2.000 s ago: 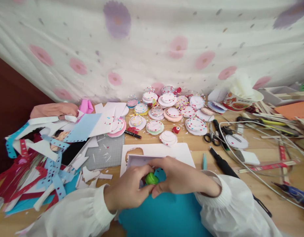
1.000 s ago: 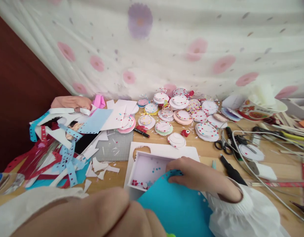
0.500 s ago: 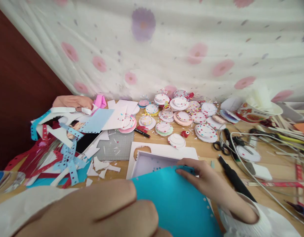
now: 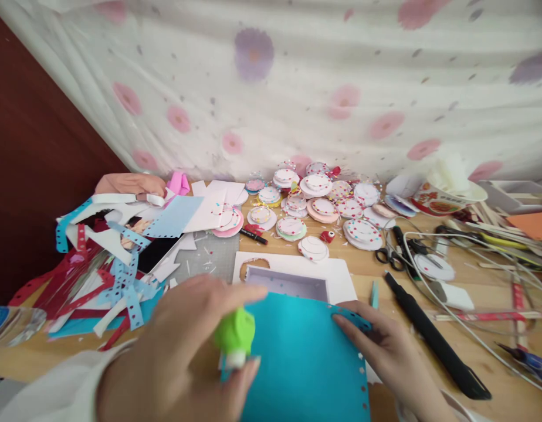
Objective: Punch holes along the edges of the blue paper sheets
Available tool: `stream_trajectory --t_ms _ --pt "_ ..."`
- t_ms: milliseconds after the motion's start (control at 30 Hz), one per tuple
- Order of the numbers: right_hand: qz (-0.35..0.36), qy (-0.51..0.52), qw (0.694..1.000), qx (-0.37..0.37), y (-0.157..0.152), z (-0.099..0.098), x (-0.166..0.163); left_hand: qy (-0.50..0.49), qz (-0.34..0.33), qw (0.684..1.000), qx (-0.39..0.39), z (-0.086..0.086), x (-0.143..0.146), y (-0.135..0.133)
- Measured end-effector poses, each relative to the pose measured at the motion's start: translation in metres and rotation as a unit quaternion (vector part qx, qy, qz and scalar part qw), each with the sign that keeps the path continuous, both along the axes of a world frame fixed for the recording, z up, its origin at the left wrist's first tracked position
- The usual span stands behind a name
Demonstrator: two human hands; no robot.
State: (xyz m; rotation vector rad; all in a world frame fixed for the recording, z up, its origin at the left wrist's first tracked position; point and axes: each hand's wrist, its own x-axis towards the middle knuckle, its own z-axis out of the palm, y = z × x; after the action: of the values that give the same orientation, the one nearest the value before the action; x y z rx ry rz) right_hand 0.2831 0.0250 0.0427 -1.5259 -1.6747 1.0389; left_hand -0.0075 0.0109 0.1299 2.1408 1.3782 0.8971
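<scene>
My left hand (image 4: 187, 340) is closed round a small bright green craft punch (image 4: 234, 334), slightly blurred, at the left edge of a blue sheet of paper (image 4: 301, 351). Thumb and fingers sit on either side of the punch. My right hand (image 4: 380, 337) pinches the upper right corner of the sheet between thumb and fingers. Small holes run down the sheet's right edge. Beneath and behind the sheet lie a shallow lilac box (image 4: 292, 282) and a white card (image 4: 341, 275) with a ragged cut-out.
Round layered paper pieces with beads (image 4: 317, 184) crowd the back. Paper scraps (image 4: 121, 264) pile up at left by a grey cutting mat (image 4: 196, 258). Scissors (image 4: 392, 258), a black tool (image 4: 433, 334), a white cable (image 4: 407, 258) and a paper bowl (image 4: 447, 202) lie at right.
My left hand has drawn back from close to the camera, and the green punch now shows at the sheet's left edge. The blue sheet has turned a little, and my right hand has shifted slightly right.
</scene>
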Motion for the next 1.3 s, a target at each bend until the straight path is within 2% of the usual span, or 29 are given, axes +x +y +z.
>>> stream_trajectory --t_ms 33,200,300,400,467,567,633,733,900,1000,1133,1300 --pt "-0.002 -0.005 1.000 0.000 0.000 -0.002 0.000 0.010 -0.022 0.999 -0.028 -0.004 0.005 0.010" --pt "0.023 -0.029 0.999 0.002 0.002 -0.007 0.000 -0.107 -0.022 0.979 -0.173 -0.038 0.026 0.035" --pt "0.035 -0.056 0.997 0.030 0.003 -0.004 -0.001 -0.131 -0.030 0.971 -0.200 -0.054 0.032 0.039" --pt "0.007 -0.104 0.986 0.128 0.005 0.000 -0.007 -0.120 -0.020 0.972 -0.203 -0.061 0.038 0.041" --pt "0.011 -0.140 0.967 0.211 0.010 0.004 -0.016 -0.115 -0.012 0.973 -0.202 -0.064 0.042 0.042" --pt "0.099 -0.186 0.930 0.302 0.020 0.008 -0.034 -0.125 -0.015 0.972 -0.199 -0.068 0.049 0.044" --pt "0.175 -0.189 0.911 0.323 0.028 0.008 -0.046 -0.152 -0.027 0.967 -0.203 -0.071 0.053 0.046" --pt "0.216 -0.139 0.912 0.319 0.036 0.002 -0.058 -0.184 -0.035 0.958 -0.216 -0.075 0.057 0.050" --pt "0.172 -0.095 0.939 0.283 0.037 -0.009 -0.060 -0.230 -0.063 0.934 -0.266 -0.076 0.058 0.057" --pt "0.141 -0.081 0.959 0.233 0.035 -0.012 -0.057 -0.242 -0.087 0.915 -0.311 -0.074 0.054 0.061" --pt "0.098 -0.065 0.977 0.177 0.033 -0.015 -0.053 -0.208 -0.104 0.909 -0.345 -0.067 0.036 0.064" --pt "0.048 -0.018 0.983 0.179 0.036 -0.018 -0.049 -0.093 -0.098 0.926 -0.354 -0.060 0.014 0.068"
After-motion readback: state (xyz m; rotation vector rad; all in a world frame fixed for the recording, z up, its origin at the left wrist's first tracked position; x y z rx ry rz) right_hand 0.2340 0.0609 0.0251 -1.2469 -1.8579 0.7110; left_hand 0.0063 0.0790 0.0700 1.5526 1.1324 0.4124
